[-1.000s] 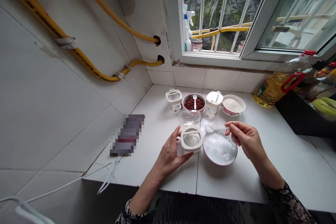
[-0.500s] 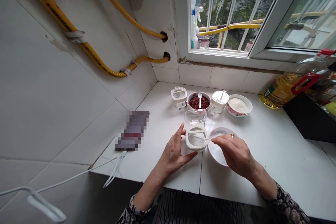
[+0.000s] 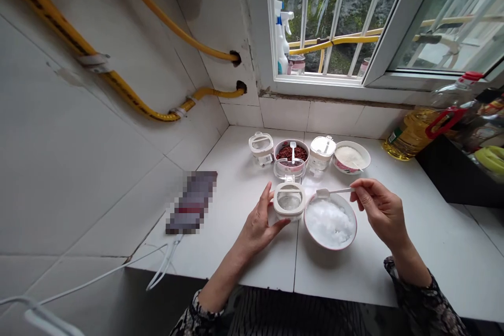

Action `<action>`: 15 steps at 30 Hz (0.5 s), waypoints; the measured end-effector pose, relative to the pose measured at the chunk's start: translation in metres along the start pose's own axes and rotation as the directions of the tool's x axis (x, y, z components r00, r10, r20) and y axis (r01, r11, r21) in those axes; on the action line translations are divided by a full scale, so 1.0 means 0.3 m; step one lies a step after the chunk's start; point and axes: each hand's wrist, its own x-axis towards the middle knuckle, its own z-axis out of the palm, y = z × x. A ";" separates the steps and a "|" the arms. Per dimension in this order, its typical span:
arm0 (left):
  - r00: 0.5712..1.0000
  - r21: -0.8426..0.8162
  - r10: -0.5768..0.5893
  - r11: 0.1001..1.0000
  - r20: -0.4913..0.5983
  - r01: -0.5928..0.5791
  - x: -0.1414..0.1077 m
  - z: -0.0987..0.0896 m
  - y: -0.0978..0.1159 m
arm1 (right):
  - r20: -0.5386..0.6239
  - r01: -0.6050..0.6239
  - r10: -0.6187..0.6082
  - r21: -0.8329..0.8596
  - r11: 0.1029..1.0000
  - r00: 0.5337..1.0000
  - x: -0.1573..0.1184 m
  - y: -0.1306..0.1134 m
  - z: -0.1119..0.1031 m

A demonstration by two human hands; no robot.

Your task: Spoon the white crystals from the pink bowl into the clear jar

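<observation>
**Q:** Left hand [image 3: 258,226]?

**A:** Open, fingers apart, curved against the left side of a clear plastic jar [image 3: 289,210] with a white rim. No clear sign of a firm clamp.

**Q:** Right hand [image 3: 380,210]?

**A:** Thumb and forefinger together, pinched on the handle of a white plastic spoon [image 3: 334,191]; other fingers loosely curled.

**Q:** Spoon's position and load?

**A:** Scoop end just above the edge of a pink-rimmed bowl [image 3: 329,248], heaped with coarse white crystals [image 3: 329,222]. Any load in the scoop too small to make out. Exact kind of crystals uncertain too.

**Q:** Jar's place and look?

**A:** On a white tiled counter [image 3: 252,257], just left of the crystal bowl. Hinged clear lid [image 3: 287,169] tipped back, overlapping the front of a bowl of dark red grains [image 3: 286,154]. Contents of the jar hard to tell through the glare.

**Q:** Anything else unclear?

**A:** Flat object [image 3: 191,202] left on the counter, pixelated beyond recognition.
</observation>
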 end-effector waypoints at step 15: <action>0.777 0.391 0.546 0.820 -0.315 -0.418 -0.037 -0.056 0.145 | 0.148 -0.070 0.093 -0.154 0.986 0.985 0.006 0.045 0.018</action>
